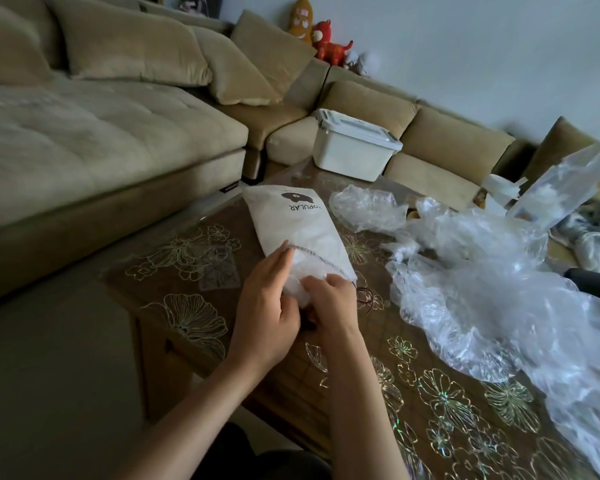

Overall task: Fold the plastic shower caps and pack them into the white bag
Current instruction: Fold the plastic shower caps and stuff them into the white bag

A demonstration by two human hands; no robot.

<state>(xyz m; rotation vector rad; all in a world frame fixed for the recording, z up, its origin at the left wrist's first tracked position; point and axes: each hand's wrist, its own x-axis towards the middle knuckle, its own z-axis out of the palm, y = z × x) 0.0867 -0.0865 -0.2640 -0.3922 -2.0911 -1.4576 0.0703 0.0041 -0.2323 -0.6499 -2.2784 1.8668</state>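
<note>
The white bag [297, 223] with dark "POPULAR" lettering lies on the table, its mouth edged with a dark cord and turned toward me. My left hand [269, 308] holds the near left edge of that mouth. Just right of it, my right hand [331, 304] grips a folded clear shower cap [297, 294] that sits partly inside the opening. A big heap of loose clear shower caps [492, 282] spreads across the right side of the table. Another crumpled cap [368, 209] lies behind it.
The brown table [430, 393] has a gold flower pattern. A white lidded plastic box [354, 147] stands at its far edge. A beige corner sofa [101, 133] runs behind and to the left. A clear packet [561, 188] and a black object [593, 282] lie at the far right.
</note>
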